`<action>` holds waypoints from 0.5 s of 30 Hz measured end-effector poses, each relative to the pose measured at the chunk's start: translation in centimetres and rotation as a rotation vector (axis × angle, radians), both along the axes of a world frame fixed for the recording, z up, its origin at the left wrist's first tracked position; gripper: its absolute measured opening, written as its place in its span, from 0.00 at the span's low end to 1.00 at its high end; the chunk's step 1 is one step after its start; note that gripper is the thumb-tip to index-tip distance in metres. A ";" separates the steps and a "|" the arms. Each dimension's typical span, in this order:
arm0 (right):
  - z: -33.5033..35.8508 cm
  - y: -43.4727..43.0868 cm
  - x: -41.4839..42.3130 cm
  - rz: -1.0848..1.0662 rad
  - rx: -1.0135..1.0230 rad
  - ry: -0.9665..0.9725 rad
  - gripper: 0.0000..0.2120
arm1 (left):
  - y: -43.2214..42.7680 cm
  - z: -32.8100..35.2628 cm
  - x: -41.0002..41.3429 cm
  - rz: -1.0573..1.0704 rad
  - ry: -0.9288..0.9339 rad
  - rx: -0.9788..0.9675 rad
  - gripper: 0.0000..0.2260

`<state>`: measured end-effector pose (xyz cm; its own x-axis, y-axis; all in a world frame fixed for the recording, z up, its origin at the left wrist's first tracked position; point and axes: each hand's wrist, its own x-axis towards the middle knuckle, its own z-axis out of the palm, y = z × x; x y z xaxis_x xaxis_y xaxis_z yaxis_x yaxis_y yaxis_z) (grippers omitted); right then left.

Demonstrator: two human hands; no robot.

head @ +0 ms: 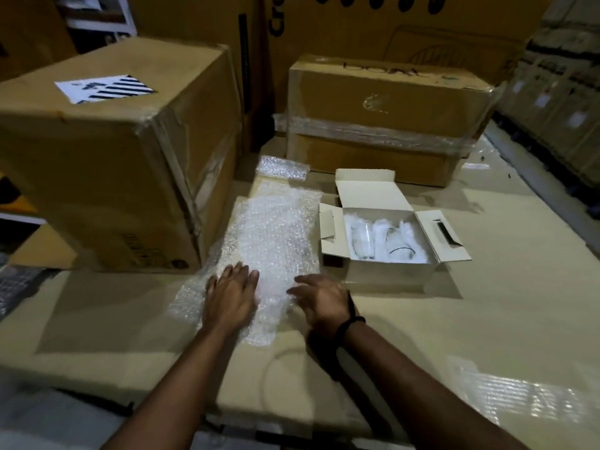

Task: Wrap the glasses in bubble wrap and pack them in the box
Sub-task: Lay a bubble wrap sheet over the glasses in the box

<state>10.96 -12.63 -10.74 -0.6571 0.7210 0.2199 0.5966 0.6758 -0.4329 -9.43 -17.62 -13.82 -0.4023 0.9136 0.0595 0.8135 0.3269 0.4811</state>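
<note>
Both hands, left (231,298) and right (319,300), lie flat, grip empty, on bubble wrap (276,235); boxed glasses (384,241) blurred.

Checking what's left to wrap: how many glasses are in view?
2, both lying in the open white box: left glass, right glass. White packing may hide more.

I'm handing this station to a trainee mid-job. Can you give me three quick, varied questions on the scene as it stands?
1. True or false: the white box is closed.
2. Which hand lies flat on the bubble wrap sheet: A left hand, B right hand?
3. Fill in: the glasses sit inside the ____.

Key: 1 false, its flaps are open. 2 A; the right hand hovers at the sheet's edge, fingers curled. 3 white box.
</note>
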 end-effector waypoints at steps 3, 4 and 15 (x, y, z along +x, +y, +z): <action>2.4 -0.1 1.8 0.055 -0.047 0.177 0.12 | -0.1 1.6 0.7 0.072 -0.279 0.299 0.28; 2.9 -0.2 2.6 0.063 -0.084 0.231 0.12 | -0.1 2.4 1.1 0.137 -0.427 0.409 0.26; 6.2 -3.5 12.1 0.135 -0.609 0.251 0.11 | 2.1 4.9 0.6 0.436 -1.829 0.058 0.20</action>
